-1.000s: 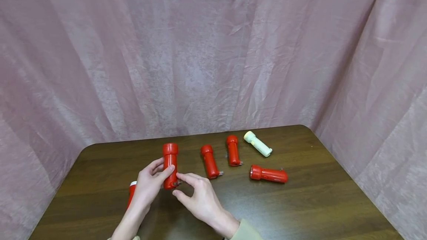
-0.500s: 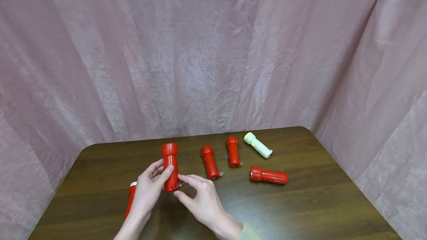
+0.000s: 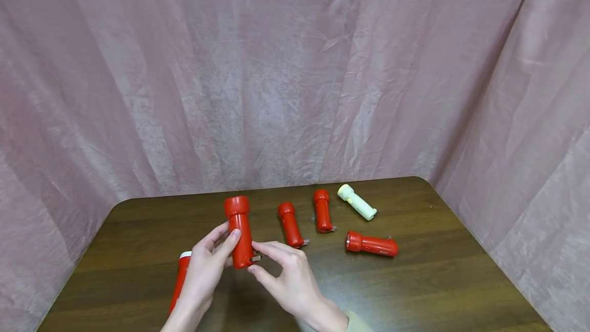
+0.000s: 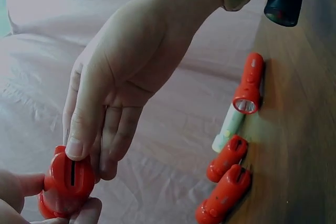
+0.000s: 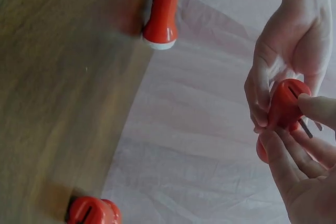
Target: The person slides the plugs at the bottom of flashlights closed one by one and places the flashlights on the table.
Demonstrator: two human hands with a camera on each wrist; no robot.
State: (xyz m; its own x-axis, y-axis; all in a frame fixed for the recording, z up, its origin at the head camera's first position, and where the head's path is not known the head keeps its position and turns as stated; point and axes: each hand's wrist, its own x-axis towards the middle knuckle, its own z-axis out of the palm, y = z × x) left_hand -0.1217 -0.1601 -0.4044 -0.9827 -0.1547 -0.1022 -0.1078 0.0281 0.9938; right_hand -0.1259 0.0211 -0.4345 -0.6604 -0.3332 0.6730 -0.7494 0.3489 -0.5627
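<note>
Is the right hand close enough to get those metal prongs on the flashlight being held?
Probably yes. The right hand touches the flashlight right beside the prongs, which stick out near its end, and the left hand doesn't seem to cover them.

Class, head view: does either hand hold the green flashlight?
No: the pale green flashlight lies on the table, apart from the left hand and right hand.

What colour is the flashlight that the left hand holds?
The flashlight in the left hand is red; it shows best in the head view.
</note>
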